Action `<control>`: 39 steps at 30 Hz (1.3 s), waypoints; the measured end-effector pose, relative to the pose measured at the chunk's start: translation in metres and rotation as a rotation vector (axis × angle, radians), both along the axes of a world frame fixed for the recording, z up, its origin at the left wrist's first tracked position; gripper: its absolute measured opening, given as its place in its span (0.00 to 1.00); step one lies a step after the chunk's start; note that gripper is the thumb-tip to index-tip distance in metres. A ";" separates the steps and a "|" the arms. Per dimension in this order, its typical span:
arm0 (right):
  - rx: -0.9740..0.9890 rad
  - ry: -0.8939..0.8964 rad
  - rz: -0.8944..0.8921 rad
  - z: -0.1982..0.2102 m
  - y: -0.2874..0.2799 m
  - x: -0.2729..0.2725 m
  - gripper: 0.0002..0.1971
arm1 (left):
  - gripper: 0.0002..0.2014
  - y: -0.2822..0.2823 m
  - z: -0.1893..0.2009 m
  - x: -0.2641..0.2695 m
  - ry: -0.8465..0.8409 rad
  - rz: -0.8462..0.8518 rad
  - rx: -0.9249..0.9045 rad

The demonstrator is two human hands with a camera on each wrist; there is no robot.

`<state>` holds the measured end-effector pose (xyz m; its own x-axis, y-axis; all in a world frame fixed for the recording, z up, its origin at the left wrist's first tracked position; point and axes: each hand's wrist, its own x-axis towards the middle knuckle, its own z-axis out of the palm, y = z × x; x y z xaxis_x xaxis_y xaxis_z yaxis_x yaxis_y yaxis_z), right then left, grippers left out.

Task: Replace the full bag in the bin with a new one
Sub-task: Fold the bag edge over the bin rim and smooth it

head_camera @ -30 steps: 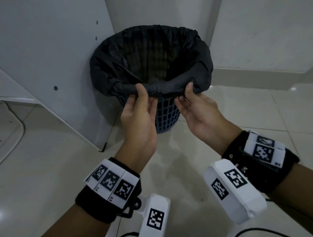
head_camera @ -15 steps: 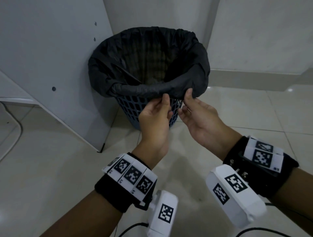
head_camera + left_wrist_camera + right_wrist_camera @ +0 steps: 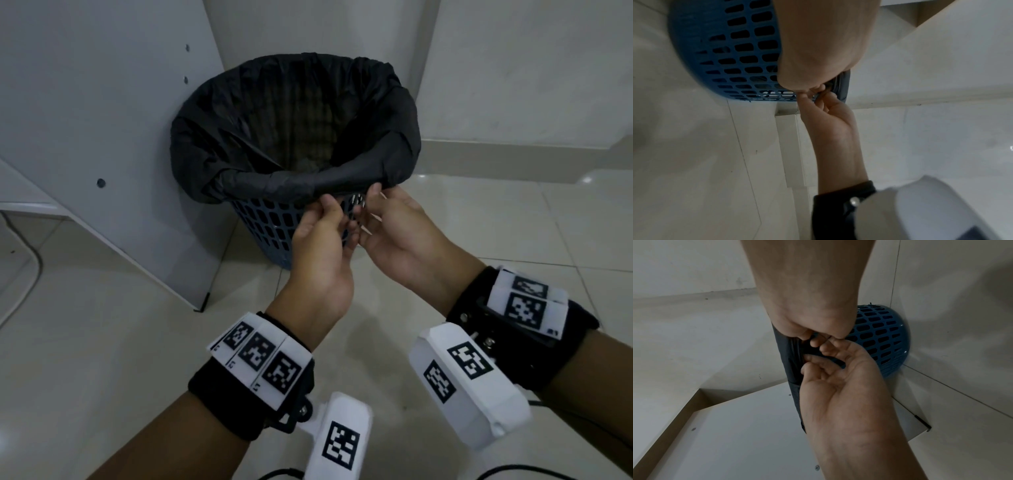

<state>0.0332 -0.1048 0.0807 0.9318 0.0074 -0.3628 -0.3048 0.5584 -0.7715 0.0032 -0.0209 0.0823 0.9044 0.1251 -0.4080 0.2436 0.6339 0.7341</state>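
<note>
A blue perforated bin (image 3: 270,226) stands in a corner, lined with a black bag (image 3: 274,181) whose edge is folded down over the rim. Both hands meet at the near right part of the rim, under that fold. My left hand (image 3: 330,205) has its fingers curled on the bag's hem. My right hand (image 3: 371,197) pinches the hem right beside it, thumb on the outside. In the right wrist view the bag's hem (image 3: 789,356) runs between the fingers of both hands, with the bin (image 3: 879,337) behind. The left wrist view shows the same pinch near the bin (image 3: 725,56). The bag's inside looks dark.
A white cabinet panel (image 3: 102,120) stands close on the bin's left. A wall with a skirting board (image 3: 513,150) runs behind and to the right. Pale floor tiles (image 3: 102,342) spread in front, and a cable (image 3: 30,270) lies at the far left.
My left hand has slid right along the near rim until it touches my right hand. The right hand has stayed on the bag's edge, now slightly lower.
</note>
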 end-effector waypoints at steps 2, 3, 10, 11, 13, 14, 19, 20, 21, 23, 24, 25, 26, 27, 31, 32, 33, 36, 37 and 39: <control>-0.014 0.005 0.020 0.001 0.001 0.000 0.09 | 0.09 0.000 0.001 0.001 0.036 -0.003 -0.015; -0.019 0.006 0.029 0.001 0.000 -0.001 0.09 | 0.09 0.000 0.002 0.001 0.045 -0.003 -0.016; -0.014 0.024 0.006 0.001 -0.002 -0.001 0.06 | 0.15 0.000 0.006 -0.010 0.057 0.056 -0.013; -0.008 0.025 -0.008 0.001 -0.002 -0.001 0.06 | 0.15 0.000 0.006 -0.012 0.056 0.062 -0.021; 0.013 0.020 -0.029 0.000 -0.002 -0.001 0.04 | 0.11 0.001 0.006 -0.014 0.026 0.079 -0.036; 0.028 0.014 -0.031 0.001 -0.001 -0.001 0.03 | 0.10 0.003 0.007 -0.014 0.010 0.091 -0.045; 0.168 0.014 -0.017 0.005 -0.006 -0.005 0.04 | 0.12 0.013 0.016 -0.014 -0.004 0.123 -0.115; 0.188 0.022 -0.026 0.007 -0.008 -0.005 0.06 | 0.12 0.014 0.018 -0.012 -0.014 0.134 -0.108; 0.184 0.026 -0.039 0.007 -0.009 -0.006 0.08 | 0.13 0.015 0.020 -0.011 -0.027 0.145 -0.091; 0.142 0.023 -0.064 0.007 -0.009 -0.004 0.14 | 0.14 0.017 0.020 -0.007 -0.064 0.165 -0.072; 0.124 0.019 -0.078 0.007 -0.009 -0.003 0.16 | 0.14 0.018 0.021 -0.006 -0.086 0.171 -0.077; 0.109 0.016 -0.090 0.006 -0.009 -0.001 0.18 | 0.15 0.020 0.020 -0.004 -0.104 0.174 -0.086; 0.096 0.015 -0.097 0.004 -0.009 0.000 0.19 | 0.15 0.023 0.020 -0.002 -0.116 0.179 -0.095; 0.082 0.014 -0.094 0.002 -0.010 -0.001 0.19 | 0.15 0.027 0.019 0.000 -0.121 0.191 -0.096; 0.033 0.025 -0.014 -0.011 -0.006 -0.014 0.09 | 0.15 0.045 0.020 0.009 -0.131 0.267 -0.119; 0.028 0.025 0.002 -0.013 -0.004 -0.018 0.08 | 0.16 0.049 0.020 0.011 -0.140 0.281 -0.123; 0.025 0.022 0.009 -0.014 -0.002 -0.021 0.08 | 0.16 0.052 0.019 0.012 -0.151 0.291 -0.117; 0.020 0.013 -0.004 -0.012 0.003 -0.022 0.10 | 0.17 0.051 0.011 0.008 -0.179 0.315 -0.028; 0.021 0.010 -0.014 -0.011 0.004 -0.022 0.10 | 0.19 0.048 0.007 0.005 -0.168 0.295 0.030; 0.033 -0.002 -0.020 -0.010 0.006 -0.020 0.11 | 0.22 0.039 -0.003 -0.002 -0.128 0.182 0.141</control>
